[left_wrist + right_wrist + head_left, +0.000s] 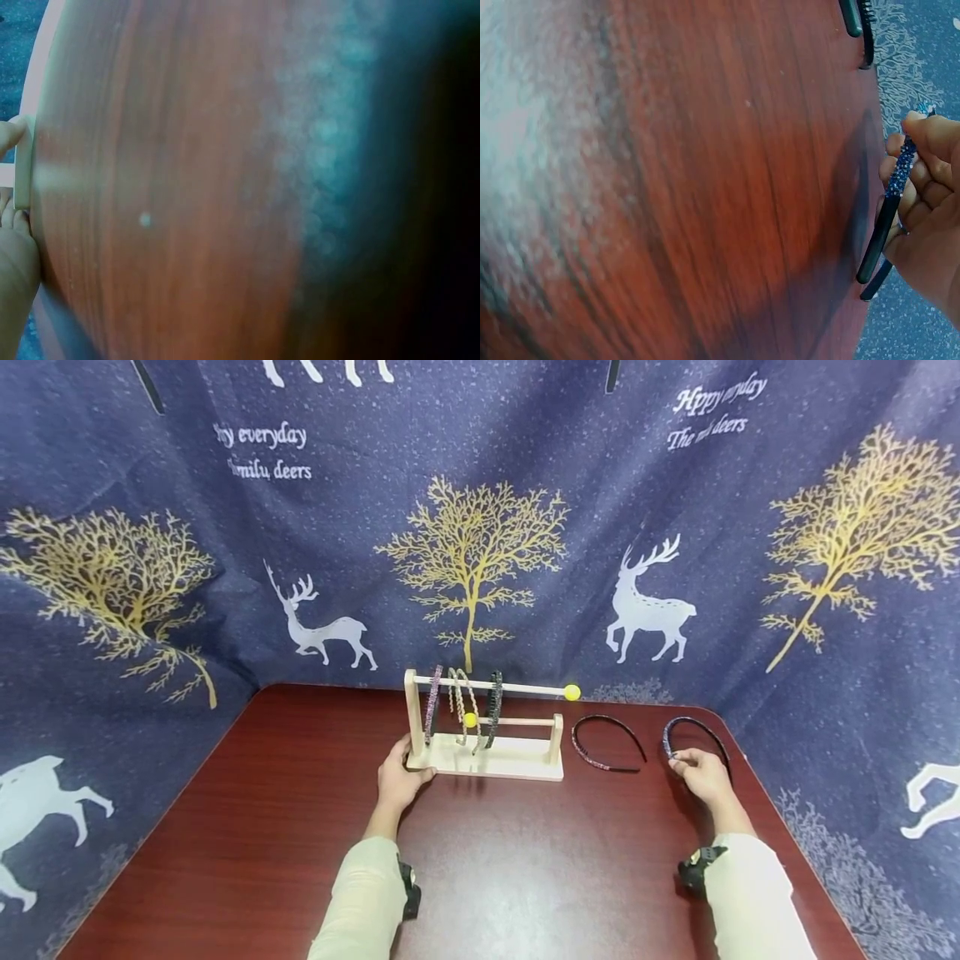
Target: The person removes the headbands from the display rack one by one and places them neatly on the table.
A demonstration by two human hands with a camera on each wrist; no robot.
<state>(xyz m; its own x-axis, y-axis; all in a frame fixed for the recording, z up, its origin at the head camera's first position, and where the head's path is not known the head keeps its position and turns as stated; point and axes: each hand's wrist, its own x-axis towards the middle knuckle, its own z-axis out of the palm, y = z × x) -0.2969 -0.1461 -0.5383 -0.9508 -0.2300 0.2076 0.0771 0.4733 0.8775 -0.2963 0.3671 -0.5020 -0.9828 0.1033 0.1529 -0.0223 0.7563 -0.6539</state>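
Observation:
A pale wooden headband rack with two rods stands at the back of the table, several headbands hanging on it. My left hand grips the left end of its base; in the left wrist view the fingers lie along the rack's pale wood. On the right, my right hand pinches a headband with blue sparkling beads. Up close, the black tip of this blue headband points down past the palm of the right hand. A pink beaded headband lies between the rack and my right hand.
On the upper rod hang a pink headband, beige braided headbands and a black headband. Yellow balls cap the rods, such as the upper ball. The dark red table backs onto a blue patterned cloth.

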